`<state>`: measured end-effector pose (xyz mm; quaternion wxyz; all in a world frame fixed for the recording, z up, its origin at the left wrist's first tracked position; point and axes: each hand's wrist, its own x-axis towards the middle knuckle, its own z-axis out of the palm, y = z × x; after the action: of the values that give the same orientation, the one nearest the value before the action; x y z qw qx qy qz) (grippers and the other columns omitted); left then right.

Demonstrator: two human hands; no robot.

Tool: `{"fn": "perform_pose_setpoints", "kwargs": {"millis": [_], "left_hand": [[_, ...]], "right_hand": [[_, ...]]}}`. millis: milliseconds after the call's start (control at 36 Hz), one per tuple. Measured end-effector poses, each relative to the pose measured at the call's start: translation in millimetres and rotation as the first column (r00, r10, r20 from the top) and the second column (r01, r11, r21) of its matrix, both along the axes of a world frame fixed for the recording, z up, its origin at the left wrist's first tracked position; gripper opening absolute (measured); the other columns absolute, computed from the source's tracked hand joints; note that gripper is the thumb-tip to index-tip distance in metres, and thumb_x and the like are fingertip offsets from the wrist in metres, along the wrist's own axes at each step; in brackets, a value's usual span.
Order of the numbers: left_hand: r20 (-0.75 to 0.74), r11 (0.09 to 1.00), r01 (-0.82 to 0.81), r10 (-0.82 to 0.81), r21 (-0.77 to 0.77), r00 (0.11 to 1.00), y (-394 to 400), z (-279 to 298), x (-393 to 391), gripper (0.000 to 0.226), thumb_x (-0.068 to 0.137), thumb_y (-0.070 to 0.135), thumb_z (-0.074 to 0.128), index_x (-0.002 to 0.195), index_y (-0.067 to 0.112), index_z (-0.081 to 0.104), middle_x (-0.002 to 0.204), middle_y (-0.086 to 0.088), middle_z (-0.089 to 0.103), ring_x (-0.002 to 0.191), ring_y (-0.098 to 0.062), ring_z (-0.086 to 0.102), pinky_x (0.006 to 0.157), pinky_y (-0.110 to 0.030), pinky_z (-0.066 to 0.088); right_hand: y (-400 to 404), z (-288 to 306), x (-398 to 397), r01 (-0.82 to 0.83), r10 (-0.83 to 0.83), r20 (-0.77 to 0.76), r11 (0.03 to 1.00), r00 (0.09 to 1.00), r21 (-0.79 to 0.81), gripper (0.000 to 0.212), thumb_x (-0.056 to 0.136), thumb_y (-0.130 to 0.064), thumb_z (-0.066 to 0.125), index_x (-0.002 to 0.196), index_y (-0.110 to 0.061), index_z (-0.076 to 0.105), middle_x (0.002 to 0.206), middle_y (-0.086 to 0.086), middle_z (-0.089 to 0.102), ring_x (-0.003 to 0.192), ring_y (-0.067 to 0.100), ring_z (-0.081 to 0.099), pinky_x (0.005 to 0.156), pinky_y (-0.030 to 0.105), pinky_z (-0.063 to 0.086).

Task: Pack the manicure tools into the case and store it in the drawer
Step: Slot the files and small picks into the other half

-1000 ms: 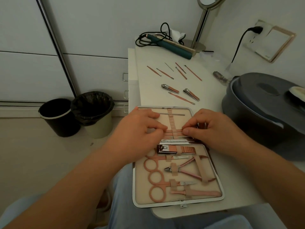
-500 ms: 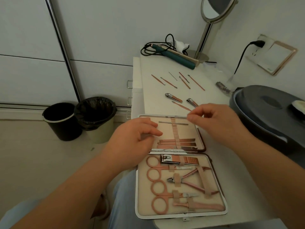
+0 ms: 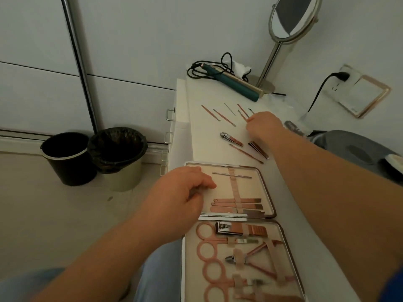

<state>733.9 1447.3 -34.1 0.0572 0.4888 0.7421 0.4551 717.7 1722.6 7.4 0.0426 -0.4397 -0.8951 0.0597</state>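
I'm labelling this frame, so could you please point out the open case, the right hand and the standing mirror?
open case [image 3: 265,171], head view, metal rim.
right hand [image 3: 265,125], head view, back.
standing mirror [image 3: 283,20], head view, glass.

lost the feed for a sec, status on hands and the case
Left hand open, resting on the open beige manicure case. Right hand at the far thin rose-gold tools, grip unclear. Two clippers loose on table. Nothing blocking.

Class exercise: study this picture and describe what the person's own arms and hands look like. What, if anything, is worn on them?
Both forearms are bare; the left hand and right hand wear no gloves, rings, watch or bracelet that can be seen. A strip of blue fabric shows at the lower right edge, perhaps a sleeve on the right arm.
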Motion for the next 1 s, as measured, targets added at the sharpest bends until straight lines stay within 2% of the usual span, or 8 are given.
{"fn": "perform_pose_setpoints", "kwargs": {"millis": [83,194,333,472,583,639,889,1000], "left_hand": [[0.015,1.0,0.012,-0.012,0.013,1.0,-1,-4,-1,0.038,0.079,0.0,0.05,0.101,0.026,0.066,0.102,0.015,0.059,0.098,0.014,0.038,0.082,0.01,0.019],[0.03,1.0,0.014,-0.014,0.022,0.999,-2,-9,-3,0.037,0.081,0.004,0.05,0.102,0.031,0.065,0.105,0.023,0.053,0.112,0.01,0.036,0.09,0.007,0.016],[0.043,0.999,0.028,-0.029,0.041,0.999,-1,-12,-5,0.034,0.079,0.008,0.05,0.099,0.031,0.066,0.105,0.022,0.056,0.111,0.012,0.04,0.092,0.005,0.018],[0.069,0.999,0.03,-0.032,0.035,0.997,0,-15,-7,0.034,0.073,0.017,0.046,0.097,0.032,0.066,0.104,0.025,0.057,0.111,0.012,0.04,0.09,0.003,0.023],[0.072,0.999,0.017,-0.02,0.037,0.997,1,-16,-8,0.032,0.078,0.01,0.054,0.094,0.035,0.066,0.1,0.032,0.052,0.112,0.015,0.038,0.091,0.003,0.021],[0.068,0.999,0.017,-0.02,0.04,0.997,1,-16,-8,0.031,0.077,0.012,0.053,0.094,0.034,0.067,0.1,0.03,0.053,0.111,0.018,0.037,0.091,0.005,0.02],[0.076,1.0,-0.003,0.0,0.031,0.997,1,-16,-6,0.03,0.073,0.023,0.046,0.093,0.034,0.066,0.104,0.023,0.059,0.114,0.01,0.04,0.095,-0.004,0.027],[0.075,0.999,-0.005,0.002,0.034,0.997,0,-16,-5,0.028,0.075,0.025,0.047,0.093,0.033,0.067,0.103,0.023,0.06,0.113,0.009,0.042,0.095,-0.005,0.029]], "right_hand": [[10,1,-2,-0.009,0.006,0.1,1.0,0.995,0.028,0.035,0.094,-0.017,0.037,0.124,-0.012,0.052,0.127,0.008,0.053,0.115,0.022,0.05,0.091,0.029,0.038],[17,2,-4,-0.006,0.003,0.169,1.0,0.986,0.016,0.033,0.095,-0.023,0.038,0.123,-0.013,0.054,0.122,0.006,0.056,0.108,0.019,0.054,0.074,0.024,0.034],[24,6,-9,-0.011,0.0,0.183,0.998,0.983,0.058,0.026,0.093,-0.026,0.044,0.106,-0.007,0.057,0.106,0.01,0.057,0.082,0.016,0.048,0.073,0.026,0.032],[31,15,-13,0.014,-0.022,0.124,0.998,0.992,0.065,0.027,0.089,-0.016,0.049,0.112,-0.006,0.059,0.109,0.01,0.059,0.103,0.027,0.056,0.076,0.028,0.04],[31,18,-23,0.001,-0.012,0.097,0.993,0.995,0.115,0.032,0.089,-0.03,0.053,0.067,-0.009,0.045,0.069,0.004,0.047,0.07,0.021,0.052,0.068,0.028,0.041],[29,16,-28,-0.022,0.011,0.087,0.992,0.996,0.127,0.036,0.088,-0.032,0.053,0.062,-0.012,0.037,0.064,0.002,0.041,0.063,0.018,0.047,0.063,0.026,0.04],[27,19,-34,-0.045,0.01,0.186,0.982,0.982,0.186,0.034,0.089,-0.023,0.053,0.062,-0.008,0.038,0.081,0.01,0.05,0.079,0.021,0.049,0.078,0.03,0.045],[24,23,-35,-0.073,0.023,0.274,0.982,0.961,0.173,0.018,0.092,-0.022,0.048,0.085,-0.005,0.048,0.092,0.012,0.049,0.083,0.021,0.047,0.085,0.03,0.044]]}}
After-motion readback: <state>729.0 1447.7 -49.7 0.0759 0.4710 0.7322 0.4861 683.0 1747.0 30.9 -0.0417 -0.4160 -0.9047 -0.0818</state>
